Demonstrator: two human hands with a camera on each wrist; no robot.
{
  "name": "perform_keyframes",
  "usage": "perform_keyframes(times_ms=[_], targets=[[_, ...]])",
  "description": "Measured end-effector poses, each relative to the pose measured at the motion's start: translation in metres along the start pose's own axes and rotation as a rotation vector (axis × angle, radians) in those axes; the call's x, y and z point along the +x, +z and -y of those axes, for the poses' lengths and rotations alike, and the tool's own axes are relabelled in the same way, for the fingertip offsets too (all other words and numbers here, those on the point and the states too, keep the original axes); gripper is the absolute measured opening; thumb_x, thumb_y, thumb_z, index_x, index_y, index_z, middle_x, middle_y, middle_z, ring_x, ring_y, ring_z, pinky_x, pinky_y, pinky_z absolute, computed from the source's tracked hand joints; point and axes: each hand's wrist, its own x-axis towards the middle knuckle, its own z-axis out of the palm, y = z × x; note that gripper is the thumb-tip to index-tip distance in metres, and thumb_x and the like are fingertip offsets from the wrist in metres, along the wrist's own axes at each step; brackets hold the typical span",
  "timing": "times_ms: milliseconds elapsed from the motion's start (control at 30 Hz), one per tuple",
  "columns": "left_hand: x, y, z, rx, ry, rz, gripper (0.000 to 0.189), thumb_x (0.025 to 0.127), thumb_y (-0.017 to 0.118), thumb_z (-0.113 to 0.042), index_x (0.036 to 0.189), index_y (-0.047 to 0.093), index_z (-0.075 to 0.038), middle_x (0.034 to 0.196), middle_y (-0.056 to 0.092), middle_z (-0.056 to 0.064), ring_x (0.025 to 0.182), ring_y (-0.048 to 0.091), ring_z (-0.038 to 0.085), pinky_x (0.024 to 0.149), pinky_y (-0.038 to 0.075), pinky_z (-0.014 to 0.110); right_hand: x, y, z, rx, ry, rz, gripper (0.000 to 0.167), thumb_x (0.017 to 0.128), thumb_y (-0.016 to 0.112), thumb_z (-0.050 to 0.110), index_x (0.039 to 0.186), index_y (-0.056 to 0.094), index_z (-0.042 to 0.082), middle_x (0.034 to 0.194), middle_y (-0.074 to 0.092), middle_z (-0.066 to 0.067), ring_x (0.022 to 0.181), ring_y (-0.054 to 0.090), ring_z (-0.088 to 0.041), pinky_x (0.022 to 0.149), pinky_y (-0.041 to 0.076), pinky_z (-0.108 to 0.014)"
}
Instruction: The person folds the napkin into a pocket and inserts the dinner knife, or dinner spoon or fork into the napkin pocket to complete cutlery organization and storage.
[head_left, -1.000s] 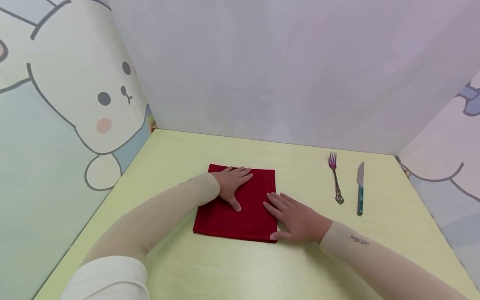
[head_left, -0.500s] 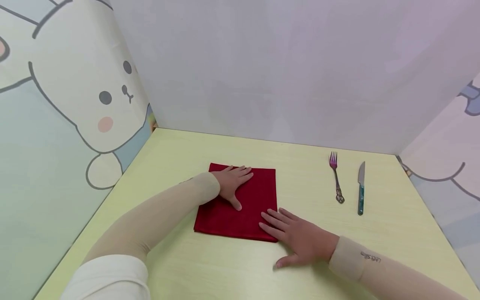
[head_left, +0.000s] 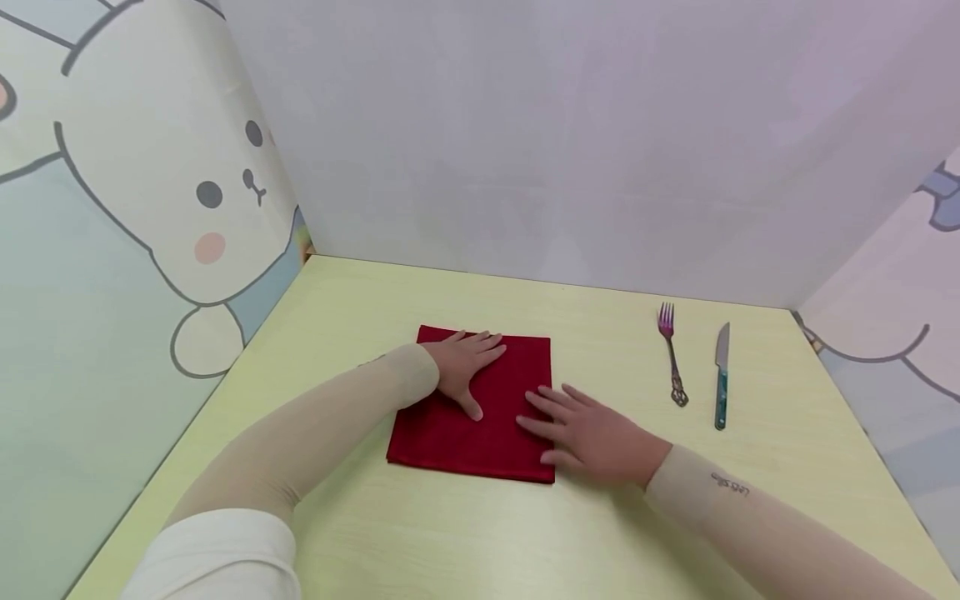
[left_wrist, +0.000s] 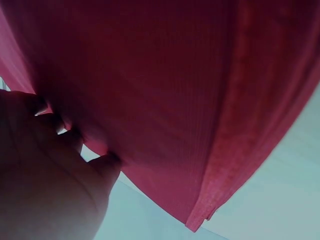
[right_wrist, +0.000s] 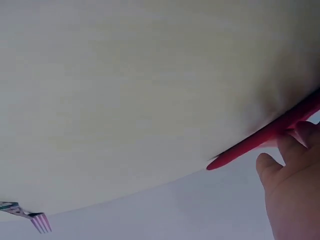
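Observation:
A folded dark red cloth napkin (head_left: 487, 446) lies flat on the table in the head view, squared into several-layered edges. My left hand (head_left: 459, 371) rests on its upper left part, fingers spread and thumb apart. At the napkin's right edge is my right hand (head_left: 600, 437), slightly blurred, its straight fingers reaching over that edge. The left wrist view shows the red cloth (left_wrist: 150, 100) and its stitched border close up, with my left fingers on it. In the right wrist view my right fingers overlap the napkin's thin side (right_wrist: 250, 145).
Right of the napkin lie a fork (head_left: 672, 358) with an ornate handle and a knife (head_left: 722, 375) with a teal handle, both tines and blade pointing away. The pale wooden table (head_left: 420, 533) meets a plain curtain (head_left: 525, 142) behind and printed rabbit curtains at the sides.
My right hand slid toward me along the napkin's right edge, then went back up it, its thumb now nearer the cloth. The left hand and napkin have stayed in place.

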Motion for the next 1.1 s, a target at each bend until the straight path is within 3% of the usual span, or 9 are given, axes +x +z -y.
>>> perform_keyframes(times_ms=[200,400,567,700,867,1100], targets=[[0.001,0.000,0.001,-0.010,0.005,-0.002,0.124,0.076,0.070,-0.079,0.168,0.007,-0.024,0.174,0.000,-0.004,0.158,-0.004,0.021,0.126,0.006,0.046,0.033,-0.010,-0.030,-0.003,0.183,-0.001,0.075,0.105,0.052,0.051,0.162,0.032,0.006,0.167,0.030,-0.014,0.155,0.021,-0.031,0.124,0.017,-0.051],[0.001,-0.001,0.000,0.000,0.007,-0.005,0.124,0.076,0.069,-0.080,0.168,0.006,-0.024,0.174,0.000,-0.004,0.158,-0.004,0.021,0.126,0.006,0.047,0.049,-0.013,-0.039,0.075,0.220,0.056,0.082,0.102,0.057,0.055,0.161,0.033,0.003,0.166,0.029,-0.016,0.155,0.022,-0.033,0.124,0.017,-0.051],[0.002,0.000,0.000,0.003,0.005,-0.005,0.123,0.077,0.069,-0.079,0.168,0.006,-0.025,0.174,0.000,-0.005,0.158,-0.004,0.020,0.126,0.006,0.047,0.048,-0.008,-0.028,0.134,0.273,0.133,0.108,0.088,0.060,0.075,0.163,0.027,0.005,0.169,0.020,-0.017,0.156,0.016,-0.036,0.124,0.018,-0.050],[0.004,0.002,0.001,-0.005,0.002,-0.003,0.124,0.076,0.070,-0.078,0.168,0.007,-0.025,0.174,0.000,-0.005,0.158,-0.004,0.020,0.126,0.006,0.047,0.042,-0.004,-0.013,0.122,0.272,0.166,0.124,0.078,0.056,0.088,0.165,0.022,0.007,0.171,0.012,-0.017,0.157,0.009,-0.038,0.125,0.015,-0.047],[0.005,0.003,0.002,-0.002,-0.015,0.010,0.127,0.074,0.071,-0.079,0.168,0.005,-0.026,0.173,-0.002,-0.006,0.158,-0.006,0.020,0.126,0.004,0.047,0.037,-0.002,0.000,0.072,0.232,0.155,0.128,0.077,0.048,0.094,0.165,0.019,0.005,0.171,0.008,-0.019,0.157,0.005,-0.040,0.126,0.012,-0.048],[0.004,0.004,0.002,-0.012,-0.004,-0.008,0.125,0.074,0.072,-0.078,0.168,0.008,-0.025,0.174,0.001,-0.004,0.158,-0.004,0.021,0.126,0.006,0.048,0.037,0.000,0.002,0.018,0.236,0.156,0.128,0.076,0.043,0.096,0.165,0.018,0.006,0.171,0.009,-0.019,0.157,0.005,-0.040,0.126,0.011,-0.047]])
